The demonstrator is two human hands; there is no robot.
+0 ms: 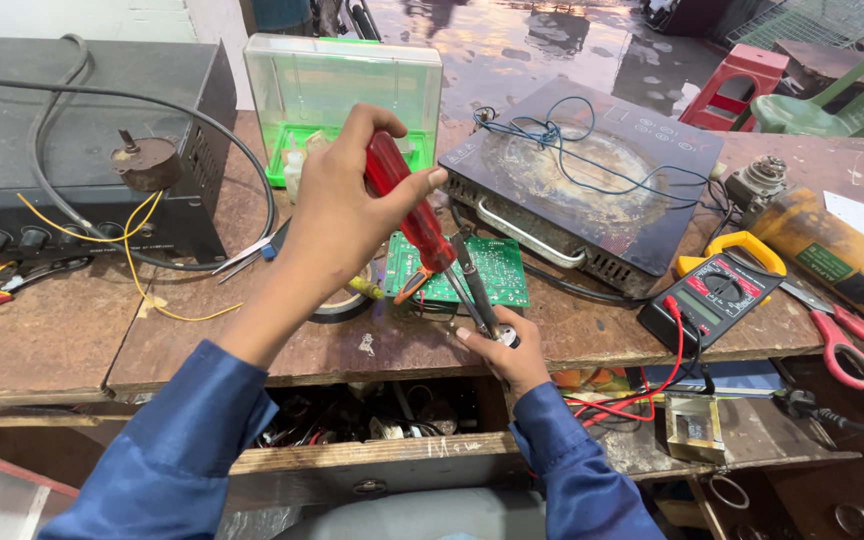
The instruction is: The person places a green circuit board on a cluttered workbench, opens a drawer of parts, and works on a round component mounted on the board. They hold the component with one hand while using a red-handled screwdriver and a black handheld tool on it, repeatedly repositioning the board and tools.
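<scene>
Holding a red-handled screwdriver [407, 205] in a closed left hand [337, 215] grip, tip angled down beside the green circuit board [472, 270] at the bench [72, 335] edge, right hand [512, 355] grip pinching a small round part [505, 338] under the tip, multimeter [712, 295] further right.

I'm at a repair workshop bench: a worn wooden table [72, 340] crowded with a multimeter [717, 295], an angle grinder [832, 255], pliers [2, 285], scissors [852, 345], a bare green circuit board [487, 265], an opened induction cooker [582, 180], an old black amplifier [72, 120] and loose wires [152, 260]. Below, a drawer [352, 420] spills over with parts.
</scene>
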